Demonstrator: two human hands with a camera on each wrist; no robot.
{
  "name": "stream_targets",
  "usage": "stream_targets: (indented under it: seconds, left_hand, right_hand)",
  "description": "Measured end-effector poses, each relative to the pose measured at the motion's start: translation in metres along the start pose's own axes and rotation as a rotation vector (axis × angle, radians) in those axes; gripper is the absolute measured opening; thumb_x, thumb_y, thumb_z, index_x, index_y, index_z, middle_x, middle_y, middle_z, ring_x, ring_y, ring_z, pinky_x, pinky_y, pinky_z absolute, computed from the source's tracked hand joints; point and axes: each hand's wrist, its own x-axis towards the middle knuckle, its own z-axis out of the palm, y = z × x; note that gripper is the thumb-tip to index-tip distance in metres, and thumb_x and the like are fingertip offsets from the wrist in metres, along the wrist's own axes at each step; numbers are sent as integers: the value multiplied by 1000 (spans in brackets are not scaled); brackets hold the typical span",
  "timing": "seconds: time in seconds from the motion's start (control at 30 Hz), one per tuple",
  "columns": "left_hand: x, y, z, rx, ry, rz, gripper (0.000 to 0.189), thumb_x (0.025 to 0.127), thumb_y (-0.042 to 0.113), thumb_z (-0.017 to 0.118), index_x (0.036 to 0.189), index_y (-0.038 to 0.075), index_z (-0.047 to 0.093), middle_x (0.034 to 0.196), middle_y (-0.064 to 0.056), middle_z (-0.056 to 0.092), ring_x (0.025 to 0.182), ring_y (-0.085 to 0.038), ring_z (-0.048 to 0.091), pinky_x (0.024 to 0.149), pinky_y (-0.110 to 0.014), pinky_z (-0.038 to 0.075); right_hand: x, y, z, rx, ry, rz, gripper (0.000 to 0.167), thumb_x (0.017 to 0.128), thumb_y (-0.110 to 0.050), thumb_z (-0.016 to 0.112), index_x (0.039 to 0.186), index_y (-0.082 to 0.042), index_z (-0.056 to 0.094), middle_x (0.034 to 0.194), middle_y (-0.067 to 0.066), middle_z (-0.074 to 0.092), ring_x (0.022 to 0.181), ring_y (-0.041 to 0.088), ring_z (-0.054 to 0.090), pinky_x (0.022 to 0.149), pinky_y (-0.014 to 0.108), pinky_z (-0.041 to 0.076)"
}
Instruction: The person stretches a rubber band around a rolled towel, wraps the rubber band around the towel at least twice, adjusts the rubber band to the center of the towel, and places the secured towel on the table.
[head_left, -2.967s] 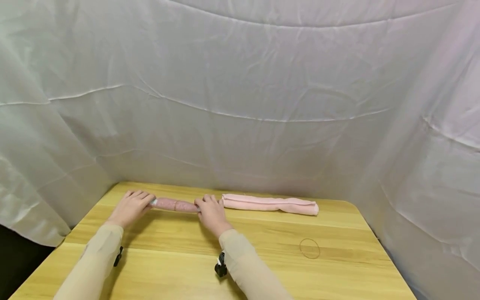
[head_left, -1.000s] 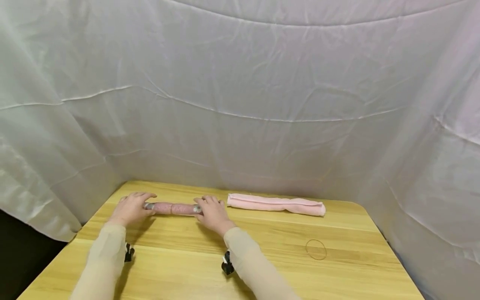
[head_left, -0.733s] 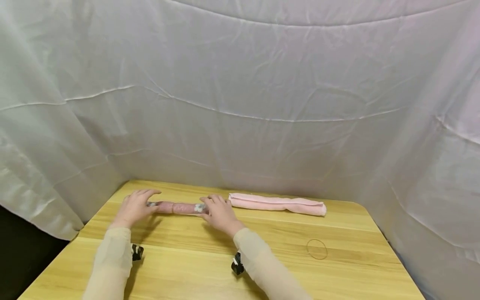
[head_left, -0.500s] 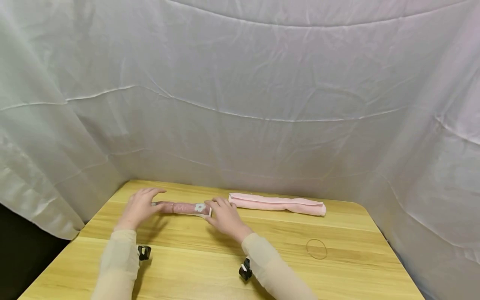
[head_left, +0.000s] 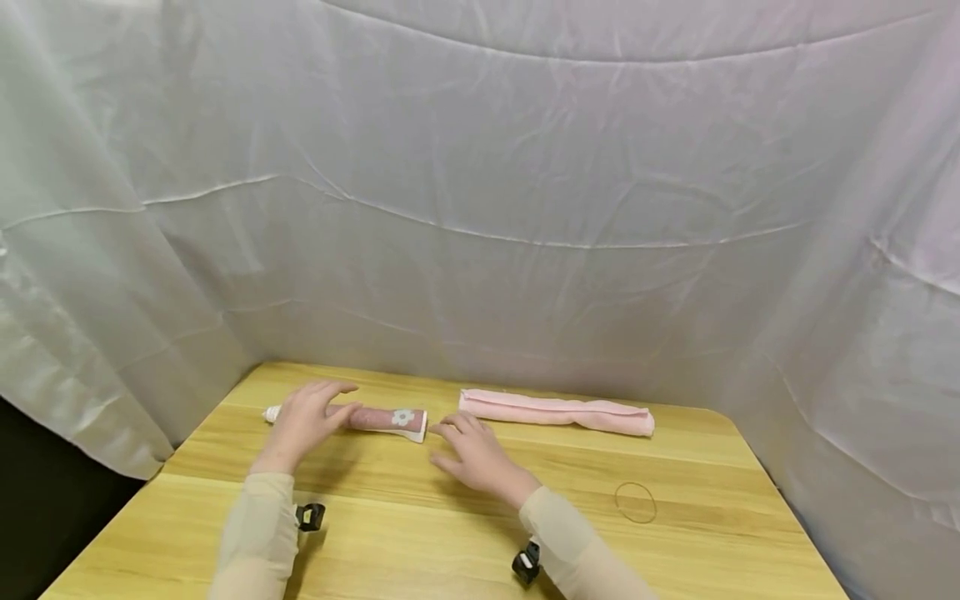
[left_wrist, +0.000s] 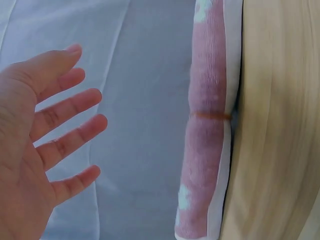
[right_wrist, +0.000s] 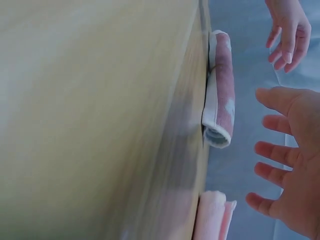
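Observation:
A rolled mauve towel (head_left: 378, 419) with white flower patches lies along the table's far left side, its white underside showing at the edge. In the left wrist view a brown rubber band (left_wrist: 211, 116) circles the roll at its middle. My left hand (head_left: 306, 421) hovers in front of the roll and hides part of it in the head view. Its fingers are spread and apart from the towel in the left wrist view. My right hand (head_left: 483, 458) is off the roll's right end, fingers loosely extended, holding nothing. The right wrist view shows the roll's end (right_wrist: 217, 136) as a coiled opening.
A light pink rolled cloth (head_left: 555, 411) lies to the right along the back of the wooden table (head_left: 420, 533). A loose thin rubber band (head_left: 635, 502) rests nearer the front right. White curtains (head_left: 480, 167) hang behind the table and at both sides.
Both hands had the mauve roll by its ends; they have let go and drawn off to the right, baring its ends. The pink roll and loose band stay put.

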Motion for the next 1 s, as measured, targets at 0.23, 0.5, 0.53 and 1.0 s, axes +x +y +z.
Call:
stream_targets:
  seconds: [0.23,0.5,0.53,1.0]
  left_hand:
    - [1,14,4,5,41,56,26,86,26,73,108,12,72,108,-9,74,101,-32,68,90,-52,52]
    - [2,30,18,-5,66,142,20,84,20,75,101,12,73,99,-5,75,92,-27,70,85,-46,55]
    - [3,31,21,-3,67,157,19,84,20,75,101,12,73,99,-5,75,91,-26,71,85,-46,55]
    - [7,60,37,-14,48,271,19,85,27,74,99,15,73,94,0,76,86,-19,71,86,-45,55]
  right_hand:
    - [-25,15,-4,46,3,-13,45,95,-38,61,135,-17,55,134,5,56,127,25,50,101,53,44]
    - [-54,37,-10,128,20,28,45,94,-35,62,134,-13,56,136,10,55,128,29,49,105,54,41]
    - [-58,39,-11,140,24,32,44,94,-34,62,133,-12,57,135,10,56,128,29,49,105,54,40]
    - [-103,69,-33,242,81,97,33,92,-28,65,120,-9,65,127,13,61,121,31,55,103,53,44]
